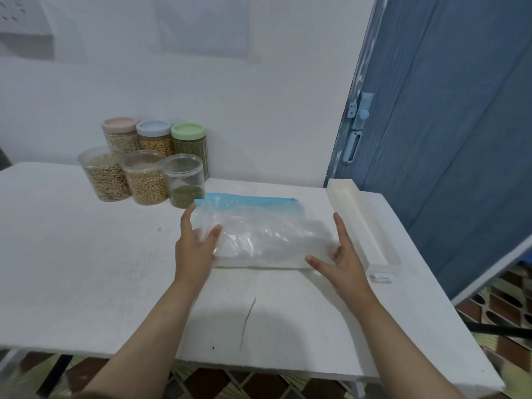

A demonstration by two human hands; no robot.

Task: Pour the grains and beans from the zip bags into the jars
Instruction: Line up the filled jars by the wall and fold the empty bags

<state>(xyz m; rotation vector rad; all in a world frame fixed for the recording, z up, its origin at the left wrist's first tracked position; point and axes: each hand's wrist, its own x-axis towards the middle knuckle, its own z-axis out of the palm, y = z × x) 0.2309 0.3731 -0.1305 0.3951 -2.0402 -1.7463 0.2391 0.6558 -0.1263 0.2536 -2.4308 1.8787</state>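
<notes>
A flat stack of clear zip bags [264, 234] with a blue zip strip lies on the white table [86, 254]; the bags look empty. My left hand [194, 246] clasps the stack's left edge, thumb on top of the plastic. My right hand [344, 254] clasps the right front corner, thumb along the front edge. Behind the bags to the left stand three lidless jars: two [106, 180] [145, 180] nearly full of beige beans, and one [184, 182] with a shallow layer of green beans. Three lidded jars [154, 139] stand behind them at the wall.
A long, narrow white box [365, 223] lies along the table's right side, just past my right hand. A blue door [446, 139] stands beyond the right edge. The wall is right behind the jars. Patterned floor shows below the table's front edge.
</notes>
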